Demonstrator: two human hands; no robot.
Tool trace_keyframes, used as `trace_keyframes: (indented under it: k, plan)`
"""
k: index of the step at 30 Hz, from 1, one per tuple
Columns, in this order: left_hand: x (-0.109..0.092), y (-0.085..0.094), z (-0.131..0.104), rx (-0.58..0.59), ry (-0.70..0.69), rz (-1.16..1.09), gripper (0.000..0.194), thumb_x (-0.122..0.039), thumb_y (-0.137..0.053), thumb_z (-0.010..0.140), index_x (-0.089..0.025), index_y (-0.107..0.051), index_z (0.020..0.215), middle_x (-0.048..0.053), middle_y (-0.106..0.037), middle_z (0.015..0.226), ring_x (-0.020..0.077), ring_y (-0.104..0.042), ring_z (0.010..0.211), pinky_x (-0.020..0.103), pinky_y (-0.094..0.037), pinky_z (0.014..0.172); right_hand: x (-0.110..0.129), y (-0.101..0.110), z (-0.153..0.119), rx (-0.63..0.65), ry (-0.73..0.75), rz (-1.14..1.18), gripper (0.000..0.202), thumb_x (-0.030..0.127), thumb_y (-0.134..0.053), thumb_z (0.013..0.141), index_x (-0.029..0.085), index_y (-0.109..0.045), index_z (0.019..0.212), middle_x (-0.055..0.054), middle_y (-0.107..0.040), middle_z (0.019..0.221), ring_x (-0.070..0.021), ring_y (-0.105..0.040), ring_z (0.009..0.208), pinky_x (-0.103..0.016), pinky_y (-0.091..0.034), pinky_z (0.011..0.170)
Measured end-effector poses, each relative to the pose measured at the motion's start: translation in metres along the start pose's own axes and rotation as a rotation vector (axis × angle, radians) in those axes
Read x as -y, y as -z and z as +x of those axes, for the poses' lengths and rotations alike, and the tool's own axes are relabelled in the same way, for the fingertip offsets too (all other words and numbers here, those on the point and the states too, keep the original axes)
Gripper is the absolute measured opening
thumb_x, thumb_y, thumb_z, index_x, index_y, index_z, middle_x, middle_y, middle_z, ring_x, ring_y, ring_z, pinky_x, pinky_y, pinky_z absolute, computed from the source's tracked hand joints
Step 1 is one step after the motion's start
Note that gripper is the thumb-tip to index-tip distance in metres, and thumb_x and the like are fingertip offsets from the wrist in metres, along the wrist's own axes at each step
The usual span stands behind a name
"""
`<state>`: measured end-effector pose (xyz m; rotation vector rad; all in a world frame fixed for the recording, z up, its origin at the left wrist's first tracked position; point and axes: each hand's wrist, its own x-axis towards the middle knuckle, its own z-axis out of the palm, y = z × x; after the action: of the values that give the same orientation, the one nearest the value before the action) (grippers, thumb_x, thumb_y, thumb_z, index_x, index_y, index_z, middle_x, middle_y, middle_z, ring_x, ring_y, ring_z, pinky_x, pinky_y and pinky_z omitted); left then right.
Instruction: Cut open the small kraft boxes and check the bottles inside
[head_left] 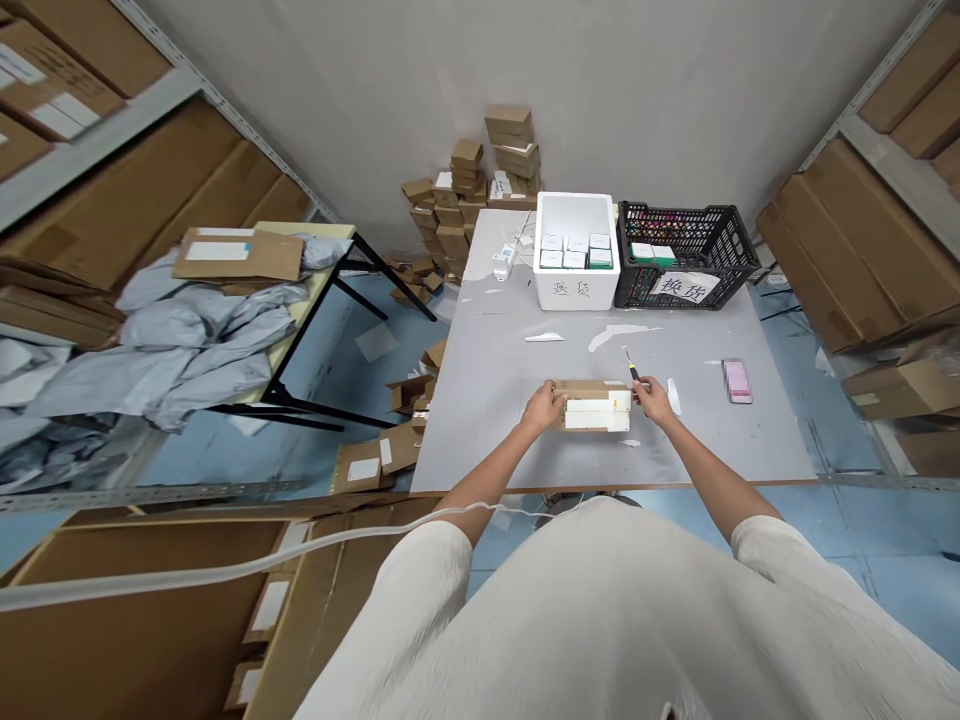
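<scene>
A small cardboard box with white labels along its side sits on the grey table, close to the front edge. My left hand is closed around the left end of this box. At its right end, my right hand grips a utility knife with a dark and yellow handle. The blade points up and away from me, over the tabletop. My right fingers are close beside the box; whether they touch it I cannot tell.
At the table's back are a white foam bin and a black crate, both holding small boxes. A phone lies at right. Cardboard boxes are piled behind; grey parcels cover a side table. A white cable crosses at lower left.
</scene>
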<state>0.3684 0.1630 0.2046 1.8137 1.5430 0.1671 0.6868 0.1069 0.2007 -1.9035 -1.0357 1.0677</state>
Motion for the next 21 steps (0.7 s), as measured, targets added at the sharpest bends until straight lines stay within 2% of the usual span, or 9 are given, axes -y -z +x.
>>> trace_keyframes:
  k: [5,8,11,14,18,21]
  plan:
    - [-0.002,-0.009,0.006,-0.142,-0.091,0.063,0.063,-0.028,-0.056,0.103,-0.018,-0.040,0.164,0.020,-0.053,0.162,0.0331,-0.061,0.138,0.047,-0.052,0.113,-0.001,0.006,0.013,-0.021,0.060,0.029,0.048,0.059,-0.060,0.095,0.023,-0.064,0.126,-0.010,-0.079,0.117,-0.0246,-0.079,0.099,-0.038,-0.061,0.085]
    - [-0.001,-0.010,0.002,-0.212,-0.213,0.193,0.060,-0.022,-0.055,0.101,-0.021,-0.047,0.161,0.018,-0.049,0.166,0.0358,-0.054,0.145,0.050,-0.049,0.117,0.000,0.010,0.016,-0.037,0.116,-0.047,0.055,0.064,-0.057,0.096,0.023,-0.068,0.132,-0.010,-0.078,0.118,-0.0256,-0.076,0.102,-0.040,-0.061,0.088]
    - [-0.001,-0.010,-0.004,-0.177,-0.343,0.312,0.053,-0.019,-0.054,0.101,-0.025,-0.057,0.153,0.016,-0.055,0.159,0.0349,-0.053,0.145,0.050,-0.048,0.117,0.004,0.009,0.014,-0.012,0.141,-0.100,0.059,0.069,-0.052,0.098,0.022,-0.071,0.130,-0.010,-0.078,0.115,-0.0246,-0.075,0.097,-0.037,-0.061,0.083]
    - [-0.002,-0.011,-0.009,-0.105,-0.424,0.408,0.057,-0.015,-0.054,0.100,-0.027,-0.057,0.155,0.014,-0.056,0.160,0.0336,-0.050,0.150,0.050,-0.044,0.121,0.014,0.004,0.007,0.083,0.162,-0.133,0.057,0.069,-0.046,0.103,0.022,-0.073,0.121,-0.009,-0.079,0.108,-0.0216,-0.073,0.086,-0.033,-0.060,0.074]
    - [-0.004,-0.018,-0.013,-0.078,-0.435,0.490,0.065,-0.012,-0.053,0.098,-0.020,-0.049,0.163,0.019,-0.049,0.169,0.0339,-0.041,0.159,0.052,-0.035,0.127,0.031,-0.007,-0.002,0.210,0.195,-0.216,0.046,0.060,-0.049,0.106,0.024,-0.072,0.123,-0.006,-0.081,0.101,-0.0197,-0.071,0.077,-0.031,-0.058,0.074]
    - [-0.004,-0.024,-0.017,-0.085,-0.417,0.524,0.071,-0.010,-0.052,0.096,-0.016,-0.044,0.167,0.022,-0.048,0.169,0.0349,-0.042,0.158,0.053,-0.033,0.128,0.044,-0.015,-0.004,0.289,0.296,-0.362,0.039,0.052,-0.054,0.106,0.025,-0.075,0.124,-0.005,-0.082,0.109,-0.0209,-0.073,0.081,-0.033,-0.057,0.083]
